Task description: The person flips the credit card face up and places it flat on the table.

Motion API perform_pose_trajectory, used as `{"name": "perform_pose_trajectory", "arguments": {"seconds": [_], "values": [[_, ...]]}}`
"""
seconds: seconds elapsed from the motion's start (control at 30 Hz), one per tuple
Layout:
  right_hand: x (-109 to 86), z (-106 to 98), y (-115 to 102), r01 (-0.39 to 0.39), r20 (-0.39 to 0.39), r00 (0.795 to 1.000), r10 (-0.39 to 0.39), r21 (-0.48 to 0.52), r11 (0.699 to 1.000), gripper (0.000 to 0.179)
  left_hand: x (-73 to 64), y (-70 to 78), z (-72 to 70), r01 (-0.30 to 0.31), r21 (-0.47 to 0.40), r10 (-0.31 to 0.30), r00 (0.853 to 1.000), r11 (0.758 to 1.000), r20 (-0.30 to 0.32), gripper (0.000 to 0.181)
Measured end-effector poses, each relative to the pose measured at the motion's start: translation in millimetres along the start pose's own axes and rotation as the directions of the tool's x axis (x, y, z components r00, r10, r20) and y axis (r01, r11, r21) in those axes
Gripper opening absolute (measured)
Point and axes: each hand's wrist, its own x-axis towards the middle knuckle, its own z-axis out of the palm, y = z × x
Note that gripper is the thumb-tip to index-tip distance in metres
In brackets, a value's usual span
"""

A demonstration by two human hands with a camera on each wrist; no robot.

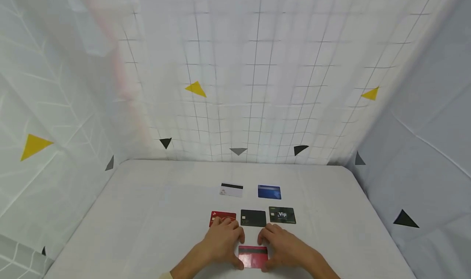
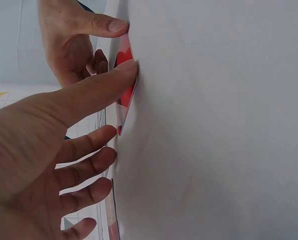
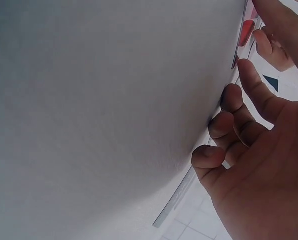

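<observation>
A pinkish-red card (image 1: 253,257) with a dark stripe lies flat on the white table between the two hands. My left hand (image 1: 223,241) is at its left side, thumb by the near left corner and fingers apart. From the other side, my right hand (image 1: 285,246) has its thumb by the near right corner, its fingers loosely bent on the table. In the left wrist view both thumbs meet the near edge of the red card (image 2: 125,82). Partly hidden behind the left fingers is another red card (image 1: 223,214). A black card (image 1: 253,218) lies just beyond the hands.
A dark VIP card (image 1: 282,215) sits to the right of the black card. Farther back are a white card (image 1: 231,190) with a black stripe and a blue card (image 1: 269,192). White sheets with a grid and triangle marks (image 1: 239,151) surround the white table (image 1: 147,217).
</observation>
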Motion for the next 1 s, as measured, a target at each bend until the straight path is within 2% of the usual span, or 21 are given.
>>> {"name": "perform_pose_trajectory", "arguments": {"seconds": [0.33, 0.67, 1.0], "values": [[1.2, -1.3, -1.1, -0.008, 0.007, 1.0, 0.008, 0.018, 1.0, 0.049, -1.7, 2.3, -2.3, 0.009, -0.017, -0.009, 1.0, 1.0, 0.009, 0.05], [2.4, 0.1, 3.6, 0.045, -0.034, 0.998, -0.046, -0.023, 0.999, 0.048, 0.8, 2.2, -0.4, 0.007, -0.037, -0.006, 1.0, 0.999, 0.022, 0.05], [2.9, -1.4, 3.7, 0.012, -0.012, 1.0, -0.012, -0.004, 1.0, 0.047, 1.8, 1.7, 0.6, 0.006, -0.04, -0.005, 1.0, 0.999, 0.023, 0.05]]}}
